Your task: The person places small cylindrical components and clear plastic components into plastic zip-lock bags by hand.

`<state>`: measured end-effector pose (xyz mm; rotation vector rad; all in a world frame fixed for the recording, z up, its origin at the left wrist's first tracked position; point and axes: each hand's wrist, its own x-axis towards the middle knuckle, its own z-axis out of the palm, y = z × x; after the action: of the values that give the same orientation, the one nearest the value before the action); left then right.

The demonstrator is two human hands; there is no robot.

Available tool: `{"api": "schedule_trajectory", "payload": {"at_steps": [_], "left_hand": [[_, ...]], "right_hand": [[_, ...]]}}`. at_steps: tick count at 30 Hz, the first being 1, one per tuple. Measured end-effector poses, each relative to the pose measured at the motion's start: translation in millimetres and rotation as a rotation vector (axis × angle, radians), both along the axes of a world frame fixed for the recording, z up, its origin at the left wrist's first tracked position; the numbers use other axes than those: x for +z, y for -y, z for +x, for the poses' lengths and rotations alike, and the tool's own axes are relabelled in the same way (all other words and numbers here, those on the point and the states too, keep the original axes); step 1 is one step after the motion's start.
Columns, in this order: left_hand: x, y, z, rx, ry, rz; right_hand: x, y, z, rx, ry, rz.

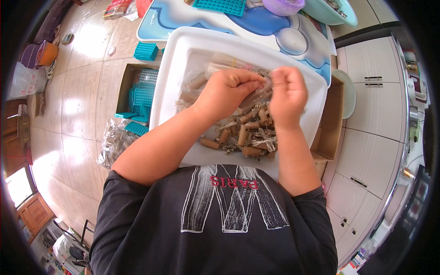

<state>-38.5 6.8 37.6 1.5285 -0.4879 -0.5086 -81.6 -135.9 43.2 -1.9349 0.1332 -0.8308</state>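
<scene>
Both hands are over a white plastic tub [161, 96] that holds many small brown cylinders [244, 134] tied with pale, stringy wisps. My left hand [227, 91] is closed, thumb and forefinger pinching the edge of a clear plastic bag [254, 97]. Beside it on the right, my right hand [288, 94] is raised with its fingers curled in, a little blurred; whatever lies within those fingers is hidden. More clear bags with brown cylinders [198, 81] lie along the tub's left side, and flat pale packets [221, 60] rest at its far end.
Left of the tub, a cardboard box [123, 87] contains teal perforated trays [143, 96], with a bundle of clear plastic [114, 144] nearer me. Beyond stands a blue-and-white table [197, 22] carrying a purple bowl [284, 5] and a pale green basin [350, 16]. Another cardboard box [337, 117] adjoins the tub's right.
</scene>
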Motion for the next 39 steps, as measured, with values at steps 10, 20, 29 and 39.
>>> {"api": "schedule_trajectory", "payload": {"at_steps": [10, 20, 29, 39], "left_hand": [[8, 0, 8, 0.114, -0.269, -0.095], [3, 2, -1, 0.085, -0.011, -0.067], [14, 4, -3, 0.055, -0.043, -0.079], [18, -12, 15, 0.224, -0.286, -0.219]], "right_hand": [[5, 13, -3, 0.028, 0.024, 0.092], [7, -3, 1, 0.133, 0.111, -0.395], [2, -6, -10, 0.070, -0.039, 0.349], [14, 29, 3, 0.157, -0.105, 0.920]]}}
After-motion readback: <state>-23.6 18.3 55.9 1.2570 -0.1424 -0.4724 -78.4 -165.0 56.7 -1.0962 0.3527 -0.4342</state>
